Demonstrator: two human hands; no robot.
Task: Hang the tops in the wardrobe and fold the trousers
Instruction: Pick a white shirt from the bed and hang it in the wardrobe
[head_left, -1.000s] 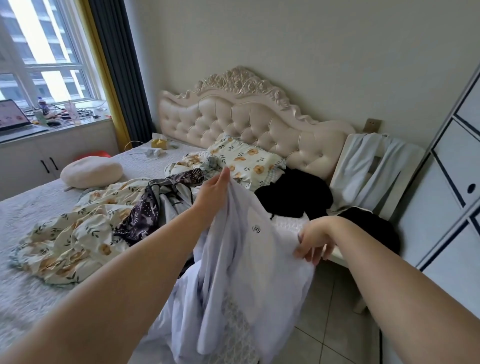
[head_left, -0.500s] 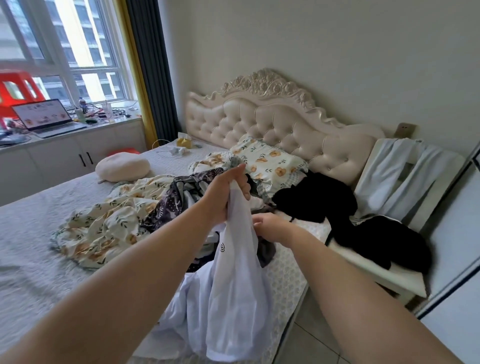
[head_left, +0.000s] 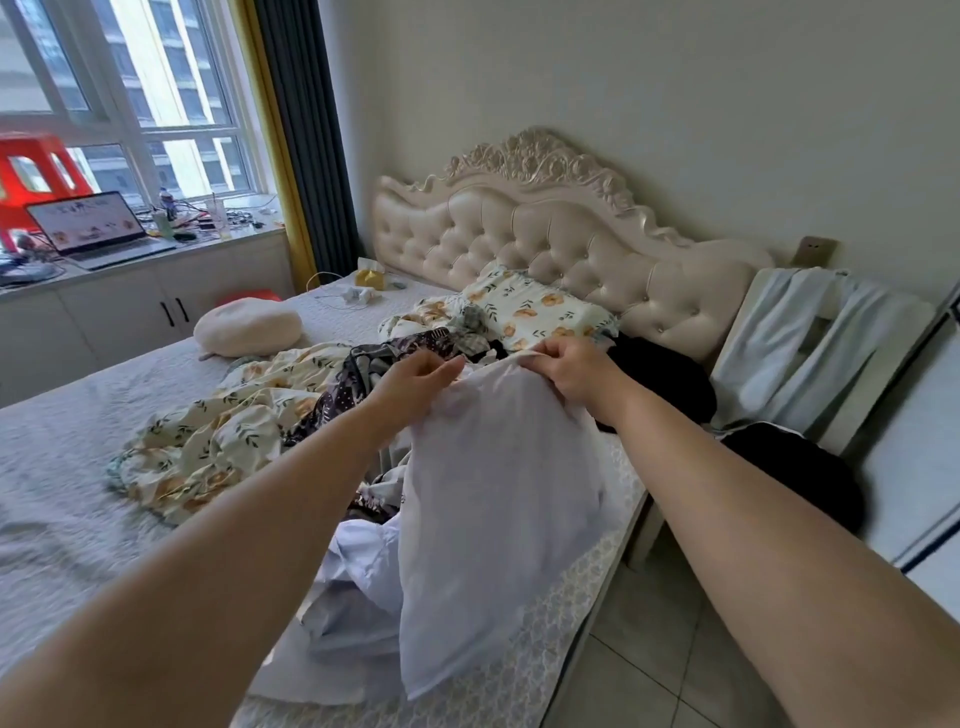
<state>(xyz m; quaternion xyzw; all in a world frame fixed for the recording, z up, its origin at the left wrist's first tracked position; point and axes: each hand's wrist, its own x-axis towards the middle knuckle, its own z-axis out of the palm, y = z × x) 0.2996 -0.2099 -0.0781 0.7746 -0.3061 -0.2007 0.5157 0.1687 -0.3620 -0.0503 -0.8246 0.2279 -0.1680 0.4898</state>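
A white garment (head_left: 493, 519) hangs in front of me over the bed's near edge. My left hand (head_left: 415, 384) pinches its top edge on the left, and my right hand (head_left: 569, 371) grips the same edge a little to the right. More pale cloth (head_left: 358, 577) lies bunched under it on the bed. A dark patterned garment (head_left: 343, 395) and black clothes (head_left: 660, 379) lie behind my hands. Another black garment (head_left: 795, 473) lies on the bedside stand. The white wardrobe (head_left: 914, 467) stands at the right edge.
A floral quilt (head_left: 208, 441) and floral pillow (head_left: 535, 312) lie on the bed (head_left: 67, 467). A round cream cushion (head_left: 249, 327) sits further back. Pale cloth (head_left: 795, 343) drapes over a white chair by the headboard. A laptop (head_left: 93, 228) stands on the window cabinet. Tiled floor (head_left: 649, 665) at lower right.
My hands have moved apart along the garment's top edge, spreading it wider. The view has shifted slightly left and back.
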